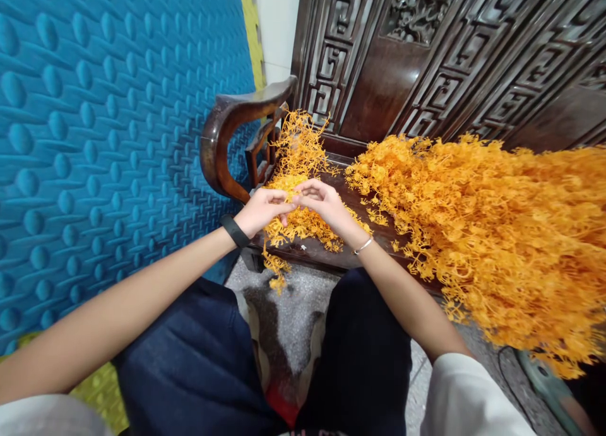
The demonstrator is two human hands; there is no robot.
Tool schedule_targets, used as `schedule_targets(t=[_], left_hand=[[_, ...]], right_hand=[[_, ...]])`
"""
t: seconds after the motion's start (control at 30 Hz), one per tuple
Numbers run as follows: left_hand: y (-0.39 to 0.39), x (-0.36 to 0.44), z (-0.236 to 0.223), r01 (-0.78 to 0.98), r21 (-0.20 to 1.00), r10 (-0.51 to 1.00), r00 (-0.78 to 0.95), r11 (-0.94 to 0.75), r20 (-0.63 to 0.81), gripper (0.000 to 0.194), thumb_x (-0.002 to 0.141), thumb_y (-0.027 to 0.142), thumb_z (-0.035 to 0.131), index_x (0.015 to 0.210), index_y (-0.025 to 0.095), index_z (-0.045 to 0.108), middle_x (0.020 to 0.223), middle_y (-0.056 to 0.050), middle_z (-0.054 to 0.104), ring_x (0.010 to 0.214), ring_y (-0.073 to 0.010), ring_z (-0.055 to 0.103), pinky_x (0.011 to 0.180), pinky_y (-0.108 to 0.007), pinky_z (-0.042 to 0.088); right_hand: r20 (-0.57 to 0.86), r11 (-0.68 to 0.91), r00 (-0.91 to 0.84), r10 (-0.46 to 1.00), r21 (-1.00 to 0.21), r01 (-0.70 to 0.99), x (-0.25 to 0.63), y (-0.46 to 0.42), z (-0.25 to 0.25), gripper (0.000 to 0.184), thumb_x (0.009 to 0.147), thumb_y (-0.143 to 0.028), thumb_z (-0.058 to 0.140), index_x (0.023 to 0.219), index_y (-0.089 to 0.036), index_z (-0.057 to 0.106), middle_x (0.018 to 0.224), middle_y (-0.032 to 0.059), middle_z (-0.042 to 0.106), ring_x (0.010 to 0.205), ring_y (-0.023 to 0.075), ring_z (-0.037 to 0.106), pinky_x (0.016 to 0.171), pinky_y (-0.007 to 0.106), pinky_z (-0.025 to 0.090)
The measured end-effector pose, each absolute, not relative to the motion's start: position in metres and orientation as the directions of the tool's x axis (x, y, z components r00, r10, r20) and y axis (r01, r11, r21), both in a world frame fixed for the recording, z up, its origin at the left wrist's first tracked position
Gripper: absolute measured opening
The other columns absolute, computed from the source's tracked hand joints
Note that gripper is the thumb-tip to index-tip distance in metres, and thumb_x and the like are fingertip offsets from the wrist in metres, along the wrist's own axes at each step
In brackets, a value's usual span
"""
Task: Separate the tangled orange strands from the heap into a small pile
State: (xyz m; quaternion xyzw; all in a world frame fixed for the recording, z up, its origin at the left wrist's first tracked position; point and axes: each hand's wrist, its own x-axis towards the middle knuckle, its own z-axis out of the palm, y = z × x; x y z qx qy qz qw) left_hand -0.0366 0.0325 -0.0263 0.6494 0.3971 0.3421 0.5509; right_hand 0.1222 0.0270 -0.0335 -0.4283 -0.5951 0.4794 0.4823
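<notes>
My left hand (pixel 266 210) and my right hand (pixel 326 204) meet over the left end of a dark wooden bench. Thumbs and fingertips are pinched close together, almost touching. Whatever lies between them is too small or hidden to make out. Right under and behind my hands is a small heap of orange artificial plant sprigs (pixel 303 149), thin and branching. One orange sprig (pixel 277 273) hangs over the bench's front edge. A far larger pile of the same orange sprigs (pixel 502 215) covers the bench to the right.
A curved wooden armrest (pixel 220 133) rises left of my hands. Behind the seat stands a carved wooden backrest (pixel 379 89). Blue textured foam matting (pixel 95 139) fills the left side. A small white scrap (pixel 303 247) lies near the seat's front edge, above a grey speckled floor (pixel 298 329).
</notes>
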Motion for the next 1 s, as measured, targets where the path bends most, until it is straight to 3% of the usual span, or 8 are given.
schedule_targets(t=[0.23, 0.43, 0.63, 0.77, 1.0], left_hand=[[0.0352, -0.0357, -0.0276, 0.134, 0.991, 0.877, 0.476, 0.007, -0.07, 0.017, 0.068, 0.023, 0.068, 0.057, 0.012, 0.061, 0.049, 0.0, 0.06, 0.046, -0.0112, 0.057, 0.056, -0.025, 0.044], [0.0379, -0.034, -0.0268, 0.017, 0.999, 0.904, 0.425, 0.032, -0.036, 0.016, 0.068, 0.025, 0.068, 0.062, 0.012, 0.061, 0.059, 0.0, 0.062, 0.048, -0.0098, 0.057, 0.059, -0.026, 0.043], [0.0419, -0.0378, -0.0244, -0.065, 0.996, 0.892, 0.452, 0.06, -0.024, 0.013, 0.069, 0.024, 0.065, 0.066, 0.012, 0.06, 0.06, -0.001, 0.063, 0.054, -0.0104, 0.057, 0.062, -0.025, 0.044], [0.0412, -0.0382, -0.0247, -0.112, 0.993, 0.925, 0.381, 0.028, 0.017, 0.012, 0.07, 0.023, 0.063, 0.067, 0.013, 0.057, 0.06, 0.001, 0.062, 0.049, -0.0092, 0.056, 0.058, -0.024, 0.043], [0.0389, -0.0348, -0.0311, -0.03, 0.998, 0.945, 0.321, -0.049, 0.057, 0.017, 0.068, 0.024, 0.067, 0.067, 0.015, 0.053, 0.051, 0.004, 0.058, 0.045, -0.0099, 0.056, 0.055, -0.024, 0.042]], right_hand=[[0.059, 0.055, -0.058, 0.997, -0.995, -0.078, 0.1214, 0.0304, -0.0405, 0.026, 0.059, -0.015, 0.065, 0.081, -0.019, 0.052, 0.062, -0.0049, 0.059, 0.058, 0.0086, 0.053, 0.06, 0.025, 0.043], [0.159, 0.159, 0.012, 0.987, -0.982, -0.105, 0.1236, 0.0322, -0.0419, 0.03, 0.061, -0.018, 0.064, 0.086, -0.021, 0.048, 0.072, -0.0028, 0.058, 0.07, 0.0106, 0.057, 0.072, 0.029, 0.047], [0.224, 0.224, 0.006, 0.974, -0.974, -0.03, 0.1244, 0.0338, -0.0441, 0.029, 0.066, -0.029, 0.066, 0.085, -0.023, 0.045, 0.084, 0.0009, 0.057, 0.082, 0.0132, 0.057, 0.077, 0.031, 0.049], [0.272, 0.271, -0.019, 0.962, -0.962, -0.035, 0.1204, 0.0307, -0.0422, 0.025, 0.066, -0.025, 0.066, 0.083, -0.022, 0.048, 0.084, 0.0004, 0.057, 0.082, 0.0121, 0.056, 0.082, 0.031, 0.047], [0.186, 0.185, -0.1, 0.978, -0.983, -0.02, 0.1166, 0.0262, -0.0373, 0.019, 0.063, -0.026, 0.071, 0.076, -0.019, 0.058, 0.076, -0.0008, 0.06, 0.075, 0.0116, 0.056, 0.076, 0.03, 0.047]])
